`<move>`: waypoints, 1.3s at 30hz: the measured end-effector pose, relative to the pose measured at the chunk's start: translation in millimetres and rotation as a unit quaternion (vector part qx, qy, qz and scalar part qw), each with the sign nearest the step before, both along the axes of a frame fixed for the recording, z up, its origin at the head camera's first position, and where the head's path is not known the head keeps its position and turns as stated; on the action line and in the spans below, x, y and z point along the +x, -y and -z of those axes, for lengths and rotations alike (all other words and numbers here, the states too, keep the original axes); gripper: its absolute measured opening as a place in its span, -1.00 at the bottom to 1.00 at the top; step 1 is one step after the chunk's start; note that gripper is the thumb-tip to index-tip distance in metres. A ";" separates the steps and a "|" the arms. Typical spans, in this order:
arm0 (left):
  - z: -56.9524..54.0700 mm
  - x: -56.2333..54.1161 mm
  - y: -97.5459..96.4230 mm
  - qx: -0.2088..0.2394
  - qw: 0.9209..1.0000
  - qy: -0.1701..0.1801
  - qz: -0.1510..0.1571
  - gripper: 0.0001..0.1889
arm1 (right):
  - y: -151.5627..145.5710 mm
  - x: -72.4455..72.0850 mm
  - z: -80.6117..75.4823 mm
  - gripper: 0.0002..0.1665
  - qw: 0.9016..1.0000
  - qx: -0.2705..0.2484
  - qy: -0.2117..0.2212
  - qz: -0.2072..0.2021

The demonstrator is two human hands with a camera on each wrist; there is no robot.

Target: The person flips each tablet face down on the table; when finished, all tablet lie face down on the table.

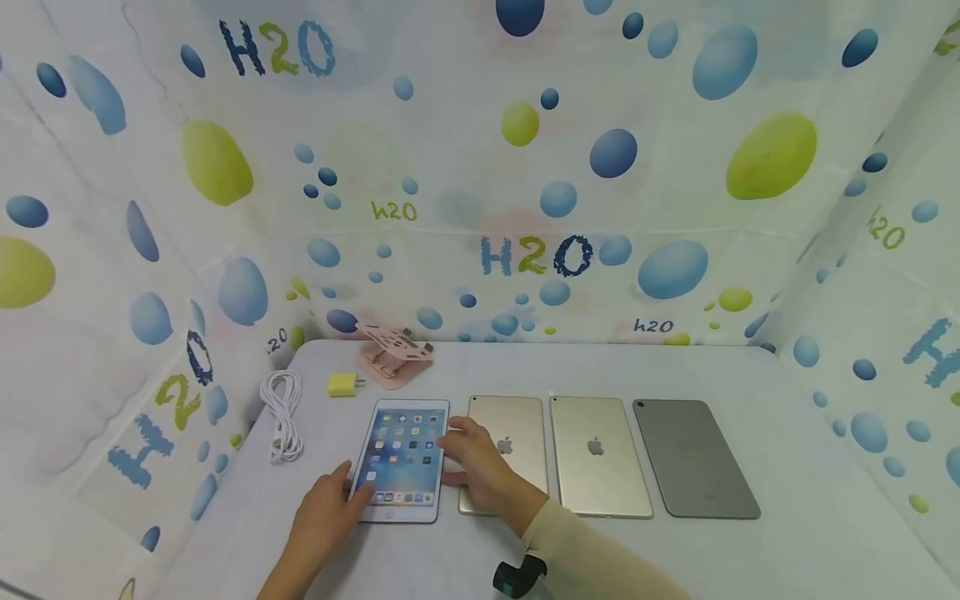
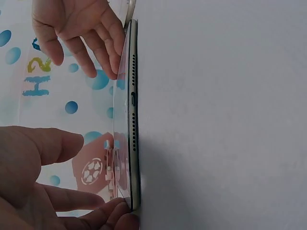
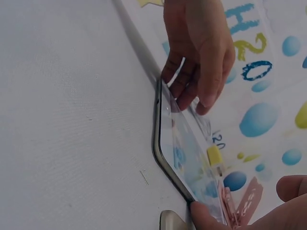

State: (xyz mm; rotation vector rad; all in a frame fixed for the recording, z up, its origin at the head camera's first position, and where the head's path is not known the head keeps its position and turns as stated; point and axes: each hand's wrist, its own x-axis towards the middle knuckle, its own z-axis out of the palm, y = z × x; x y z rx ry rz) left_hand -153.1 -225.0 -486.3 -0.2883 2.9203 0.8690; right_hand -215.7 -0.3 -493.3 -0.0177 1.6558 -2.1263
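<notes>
A white-framed tablet (image 1: 402, 458) lies face up on the white table, its screen lit with app icons. My left hand (image 1: 324, 508) is at its lower left side. In the left wrist view that hand's fingers (image 2: 117, 211) touch the tablet's edge, while the thumb is raised off the glass. At the right side is my right hand (image 1: 480, 462), partly over a gold tablet (image 1: 517, 417) lying face down. The right wrist view shows a fingertip (image 3: 204, 213) against the lit tablet's edge, with the thumb raised. Neither hand is curled round the tablet.
Right of my hands lie another gold tablet (image 1: 600, 458) and a grey one (image 1: 697, 458), both back up. Behind the lit tablet are a pink folding stand (image 1: 393, 358) and a yellow charger plug (image 1: 342, 384). A coiled white cable (image 1: 281, 408) lies near the left edge.
</notes>
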 end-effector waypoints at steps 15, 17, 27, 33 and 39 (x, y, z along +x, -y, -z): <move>-6.7 4.4 -6.8 -0.002 0.998 0.004 0.061 -0.19 | 2.1 -2.7 4.3 -0.27 0.999 0.008 0.016 0.028; -8.8 5.7 -7.1 0.005 0.998 0.007 0.068 -0.12 | 3.2 -2.5 5.6 -0.31 1.000 -0.001 0.017 0.016; -14.4 11.0 -9.2 0.024 0.998 0.025 0.057 -0.05 | 18.2 1.0 2.5 -0.52 0.999 -0.020 0.001 -0.028; -17.7 15.0 -13.9 0.028 0.997 0.024 0.065 -0.08 | 21.7 -1.4 -3.1 -0.49 0.998 -0.027 -0.010 -0.052; -20.5 17.6 -15.1 0.033 0.996 0.025 0.081 -0.11 | 22.5 -4.2 -8.5 -0.47 0.997 -0.005 -0.010 -0.071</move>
